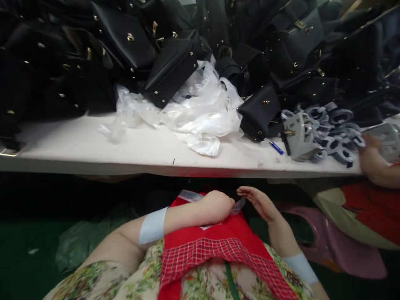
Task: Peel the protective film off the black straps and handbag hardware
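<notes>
Both my hands rest in my lap, below the front edge of the white table [93, 148]. My left hand [217, 205] is curled closed over my red apron [218, 241] and grips a small clear plastic bag [238, 205]. My right hand [261, 202] sits just to its right, fingers stretched and slightly curved, fingertips touching the bag's edge. Pale bands wrap both forearms.
A heap of black handbags [168, 68] with gold fittings covers the table's back. Crumpled clear plastic [200, 112] lies mid-table, a blue lighter [276, 147] and grey-blue tags [331, 129] to the right. Another person's hand [373, 160] reaches in at far right, beside a pink stool [337, 246].
</notes>
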The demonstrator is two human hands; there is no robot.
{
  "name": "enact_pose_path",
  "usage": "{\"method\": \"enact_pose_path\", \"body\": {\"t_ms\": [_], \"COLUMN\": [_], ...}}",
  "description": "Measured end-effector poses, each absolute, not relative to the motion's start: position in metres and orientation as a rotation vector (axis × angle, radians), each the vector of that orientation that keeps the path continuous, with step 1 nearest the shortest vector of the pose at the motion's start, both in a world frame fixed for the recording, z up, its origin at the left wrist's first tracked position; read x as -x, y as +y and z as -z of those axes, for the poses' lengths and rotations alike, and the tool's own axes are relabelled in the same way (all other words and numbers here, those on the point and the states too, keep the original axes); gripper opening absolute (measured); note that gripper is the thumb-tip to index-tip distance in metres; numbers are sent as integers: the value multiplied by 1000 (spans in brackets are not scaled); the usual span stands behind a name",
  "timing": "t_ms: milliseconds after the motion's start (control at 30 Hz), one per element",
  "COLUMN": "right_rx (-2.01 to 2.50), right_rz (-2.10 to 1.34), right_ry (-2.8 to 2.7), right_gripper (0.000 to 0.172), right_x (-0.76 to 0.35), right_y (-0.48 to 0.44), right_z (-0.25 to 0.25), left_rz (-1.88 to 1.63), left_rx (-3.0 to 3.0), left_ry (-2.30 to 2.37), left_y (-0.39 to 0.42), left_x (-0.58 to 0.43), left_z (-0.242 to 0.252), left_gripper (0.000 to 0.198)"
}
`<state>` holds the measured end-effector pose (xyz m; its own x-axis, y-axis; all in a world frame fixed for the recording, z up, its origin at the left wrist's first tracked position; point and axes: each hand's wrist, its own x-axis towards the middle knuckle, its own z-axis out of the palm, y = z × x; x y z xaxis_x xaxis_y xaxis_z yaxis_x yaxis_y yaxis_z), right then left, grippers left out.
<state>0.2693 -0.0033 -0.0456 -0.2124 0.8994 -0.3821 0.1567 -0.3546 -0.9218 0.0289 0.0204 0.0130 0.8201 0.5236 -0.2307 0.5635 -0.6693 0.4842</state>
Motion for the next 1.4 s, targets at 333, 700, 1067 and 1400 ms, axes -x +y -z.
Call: {"method": "enact_pose_path", "body": {"t_ms": [333, 700, 1067, 1400], "right_rx": [1541, 1635, 1381, 1115], "right_rz": [-1775, -1582, -914, -1599], "right_ry": [-1946, -1818, -1853, -1767], "right_gripper": [40, 40, 46, 51], "right_x": [-267, -320, -192, -179], "right_y": [22, 14, 21, 22], "right_z": [-17, -25, -5, -7], "left_rz": [23, 85, -698, -1217], "left_rx": [-1880, -871, -547, -401], "left_ry": [720, 619, 169, 452], "left_y": [57, 54, 77, 105], "left_x": [58, 147, 79, 30], "left_z": [-27, -2, -73, -96], "left_gripper": [24, 35, 34, 23]}}
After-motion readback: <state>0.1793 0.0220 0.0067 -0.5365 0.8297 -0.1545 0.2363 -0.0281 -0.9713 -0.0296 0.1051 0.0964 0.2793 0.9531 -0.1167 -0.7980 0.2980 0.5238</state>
